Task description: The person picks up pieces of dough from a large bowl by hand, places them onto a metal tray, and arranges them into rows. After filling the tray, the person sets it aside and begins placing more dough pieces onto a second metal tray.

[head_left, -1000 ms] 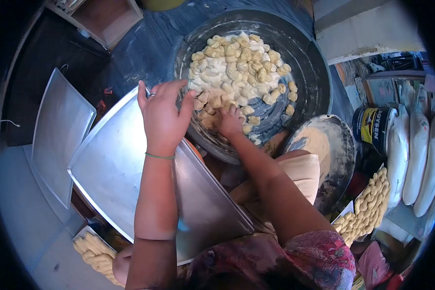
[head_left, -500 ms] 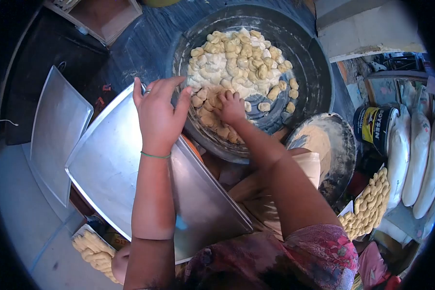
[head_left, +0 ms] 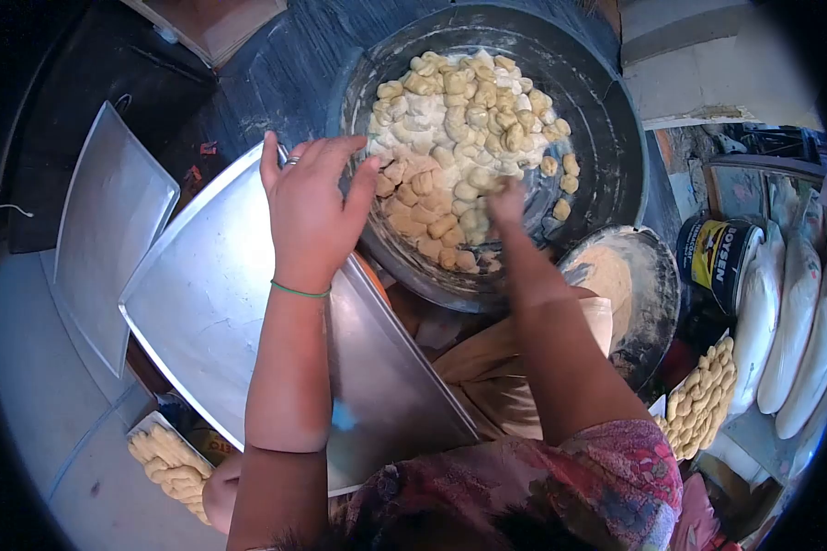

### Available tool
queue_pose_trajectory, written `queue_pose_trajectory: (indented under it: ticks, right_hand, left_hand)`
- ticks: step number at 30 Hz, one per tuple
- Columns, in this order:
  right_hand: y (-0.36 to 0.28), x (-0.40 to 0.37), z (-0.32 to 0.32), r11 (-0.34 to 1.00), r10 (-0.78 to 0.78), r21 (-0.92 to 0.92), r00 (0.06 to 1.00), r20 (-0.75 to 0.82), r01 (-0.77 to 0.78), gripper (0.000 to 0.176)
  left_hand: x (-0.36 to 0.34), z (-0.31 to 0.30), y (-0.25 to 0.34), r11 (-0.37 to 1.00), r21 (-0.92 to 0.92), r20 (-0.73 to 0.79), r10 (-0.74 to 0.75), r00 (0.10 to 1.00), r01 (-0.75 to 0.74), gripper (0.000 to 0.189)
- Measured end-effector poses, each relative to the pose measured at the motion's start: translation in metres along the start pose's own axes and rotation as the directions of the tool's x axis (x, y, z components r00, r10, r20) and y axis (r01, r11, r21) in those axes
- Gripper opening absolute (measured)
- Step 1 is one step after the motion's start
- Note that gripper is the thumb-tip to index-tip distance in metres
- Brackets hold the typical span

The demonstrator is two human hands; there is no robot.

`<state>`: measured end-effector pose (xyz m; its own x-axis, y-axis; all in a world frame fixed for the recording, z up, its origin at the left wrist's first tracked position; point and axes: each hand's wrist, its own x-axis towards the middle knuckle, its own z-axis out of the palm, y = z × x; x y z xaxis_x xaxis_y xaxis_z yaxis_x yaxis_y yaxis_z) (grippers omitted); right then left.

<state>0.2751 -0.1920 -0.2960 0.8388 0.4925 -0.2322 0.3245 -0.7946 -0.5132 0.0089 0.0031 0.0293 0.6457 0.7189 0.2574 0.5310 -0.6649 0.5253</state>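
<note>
A large dark round tub (head_left: 606, 138) holds many small dough pieces (head_left: 482, 115), some pale with white flour and some coated in tan powder (head_left: 423, 197). My right hand (head_left: 507, 200) is down in the tub at the right edge of the pile, touching or very near the pieces; its fingers are blurred by motion. My left hand (head_left: 317, 216), with a ring and a green wrist band, lies over the upper corner of a metal tray (head_left: 202, 303). Its fingers are spread, with the tips reaching the tub's left rim.
A smaller dark basin (head_left: 657, 303) with tan powder stands beside the tub at lower right. Another metal sheet (head_left: 115, 230) leans at left. Shaped dough lies on trays at right (head_left: 703, 395) and lower left (head_left: 170, 468). A paint can (head_left: 717, 262) and filled plastic bags (head_left: 790, 312) sit at right.
My right hand has moved rightward from the tan-coated pieces to the pile's right side, and those pieces now show more spread out. My left hand has stayed on the tray corner by the rim.
</note>
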Motion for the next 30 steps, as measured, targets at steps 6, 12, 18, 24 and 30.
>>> queue_pose_trajectory:
  ticks: [6,12,18,24,30]
  right_hand:
    - [-0.125,-0.075,0.016,0.606,-0.596,-0.181,0.593,0.541,0.774,0.064]
    - [-0.061,-0.043,0.032,0.906,-0.380,-0.117,0.903,0.200,0.407,0.072]
    - [0.015,-0.016,0.026,0.886,0.463,-0.048,0.884,0.056,-0.461,0.088]
    - [-0.124,-0.101,0.035,0.896,0.076,-0.441,0.967,0.243,0.040,0.079]
    - [-0.129,-0.073,-0.006,0.873,-0.215,-0.396,0.953,0.211,0.285,0.057]
  left_hand:
    - [0.000,-0.003,-0.001,1.000,0.013,0.000,-0.003,1.000,0.003,0.026]
    - [-0.002,-0.003,-0.004,0.999,-0.046,-0.021,0.006,1.000,-0.007,0.026]
    - [0.000,-0.003,0.001,1.000,0.012,-0.001,0.006,1.000,-0.006,0.023]
    - [-0.002,0.000,-0.001,0.999,0.019,-0.035,0.031,0.999,-0.030,0.023]
    - [-0.001,0.000,-0.001,1.000,0.001,-0.021,0.019,1.000,-0.019,0.024]
